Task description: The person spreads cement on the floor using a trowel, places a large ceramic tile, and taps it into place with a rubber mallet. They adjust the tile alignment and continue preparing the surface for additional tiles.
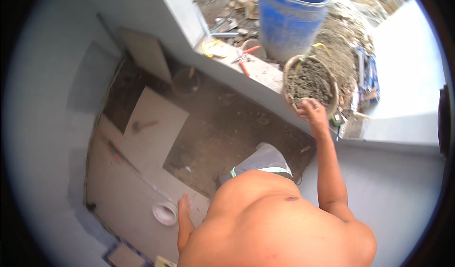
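A round bucket of wet grey mortar (310, 83) sits on the window sill at the right. My right hand (311, 110) reaches up to it, with the fingers closed over its near rim. Low on the left, my left hand (184, 204) hangs beside my body, a little blurred, its fingers loosely stretched with nothing seen in them. Close to that hand, a small white pail (165, 213) appears below on the tiled floor; I cannot make out its contents.
A big blue barrel (293, 23) stands beyond the sill, next to a sand heap (345, 44) and rubble. Red-handled pliers (244, 58) and a tape measure (337, 120) lie on the sill. Pale tiles (156, 120) cover part of the floor, with a hammer (142, 125) on them.
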Available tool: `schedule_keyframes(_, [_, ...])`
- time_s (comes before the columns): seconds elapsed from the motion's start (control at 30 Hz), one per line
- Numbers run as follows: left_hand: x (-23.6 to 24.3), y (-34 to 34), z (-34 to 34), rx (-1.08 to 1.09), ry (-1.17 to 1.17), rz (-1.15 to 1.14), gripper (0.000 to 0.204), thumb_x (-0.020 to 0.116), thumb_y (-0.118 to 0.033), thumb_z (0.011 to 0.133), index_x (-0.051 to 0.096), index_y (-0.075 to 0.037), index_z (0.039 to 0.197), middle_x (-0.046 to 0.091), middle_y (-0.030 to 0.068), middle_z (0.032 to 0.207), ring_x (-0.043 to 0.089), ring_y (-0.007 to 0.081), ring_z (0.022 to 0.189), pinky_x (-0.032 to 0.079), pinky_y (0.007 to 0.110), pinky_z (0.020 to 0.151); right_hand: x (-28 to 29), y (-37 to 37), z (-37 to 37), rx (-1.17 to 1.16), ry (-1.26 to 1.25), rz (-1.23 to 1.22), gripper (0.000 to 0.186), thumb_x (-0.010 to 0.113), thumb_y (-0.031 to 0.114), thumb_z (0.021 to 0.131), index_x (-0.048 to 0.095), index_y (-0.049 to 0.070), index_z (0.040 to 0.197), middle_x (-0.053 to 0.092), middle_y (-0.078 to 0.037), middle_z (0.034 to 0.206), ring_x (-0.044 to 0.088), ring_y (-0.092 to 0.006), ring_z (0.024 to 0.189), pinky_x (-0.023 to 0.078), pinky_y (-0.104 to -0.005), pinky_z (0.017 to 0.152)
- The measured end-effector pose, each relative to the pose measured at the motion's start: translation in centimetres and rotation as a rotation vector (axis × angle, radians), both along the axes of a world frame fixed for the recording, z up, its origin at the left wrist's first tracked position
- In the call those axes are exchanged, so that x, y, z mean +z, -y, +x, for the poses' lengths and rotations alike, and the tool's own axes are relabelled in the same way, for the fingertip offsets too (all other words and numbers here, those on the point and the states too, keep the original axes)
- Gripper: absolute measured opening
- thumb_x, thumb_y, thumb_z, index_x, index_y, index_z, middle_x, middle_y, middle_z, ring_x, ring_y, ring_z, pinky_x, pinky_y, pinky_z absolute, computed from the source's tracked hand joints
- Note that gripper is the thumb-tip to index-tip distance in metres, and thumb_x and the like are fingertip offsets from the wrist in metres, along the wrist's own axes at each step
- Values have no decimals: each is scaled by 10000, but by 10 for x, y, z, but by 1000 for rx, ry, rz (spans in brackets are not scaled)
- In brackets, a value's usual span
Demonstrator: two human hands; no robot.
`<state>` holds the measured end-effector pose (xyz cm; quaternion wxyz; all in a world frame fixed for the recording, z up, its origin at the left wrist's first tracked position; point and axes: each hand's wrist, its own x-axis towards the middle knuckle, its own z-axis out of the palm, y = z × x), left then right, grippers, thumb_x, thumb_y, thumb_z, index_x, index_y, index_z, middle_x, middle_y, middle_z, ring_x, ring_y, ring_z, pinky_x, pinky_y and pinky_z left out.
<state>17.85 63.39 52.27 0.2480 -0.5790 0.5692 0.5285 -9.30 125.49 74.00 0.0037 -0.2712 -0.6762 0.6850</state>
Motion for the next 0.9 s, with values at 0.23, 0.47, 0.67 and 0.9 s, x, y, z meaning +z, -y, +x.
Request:
schedule_keyframes(0.23, [78,-160,-105,-385,-141,29,750,620,-414,933,337,2,1489,491,169,1444,478,307,1332,383,433,1075,3,-74,-119,-147,45,-323,563,570,334,985,433,-76,1345,599,-216,1252,627,-324,1120,512,-383,975])
schedule_keyframes(0.47, [77,-229,-29,-154,-47,50,691,603,-400,944,384,-6,1467,526,163,1408,499,295,1311,384,408,1077,-23,-82,-147,147,-199,-669,437,395,347,1041,555,-55,1104,595,-273,1227,571,-394,1186,436,-512,1058])
schedule_keyframes(0.67, [48,-249,133,277,212,87,638,640,-435,903,497,-39,1382,542,156,1346,557,323,1187,417,473,995,12,-46,-145,-55,-169,-739,434,385,367,1034,534,-13,888,577,-178,870,558,-311,829,473,-513,899])
schedule_keyframes(0.9, [66,-280,124,386,114,53,633,652,-429,896,502,-39,1371,563,132,1297,568,313,1177,427,457,988,27,-39,-133,-97,-104,-643,382,449,378,1012,468,65,794,515,-116,767,486,-249,702,440,-454,790])
